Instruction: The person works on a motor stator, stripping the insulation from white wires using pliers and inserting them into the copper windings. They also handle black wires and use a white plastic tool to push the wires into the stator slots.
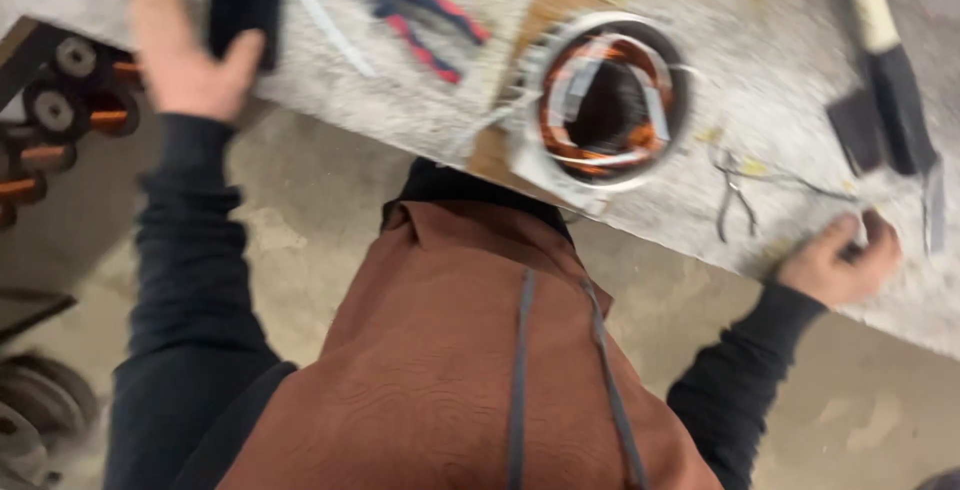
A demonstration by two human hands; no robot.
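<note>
Two hands spread wide at the counter (400,100), the motor winding between them untouched.

At upper left the left hand (185,50) is raised, fingers clasped on a dark flat object (245,0), blurred. Red-handled pliers (430,25) lie at top centre; right of them the round metal motor core (610,100) with copper coils sits on cardboard, its wires apparently loose, so work looks unfinished. At lower right the right hand (840,265) is curled on the counter edge; its contents cannot be told. A hammer (890,70) lies upper right.
</note>
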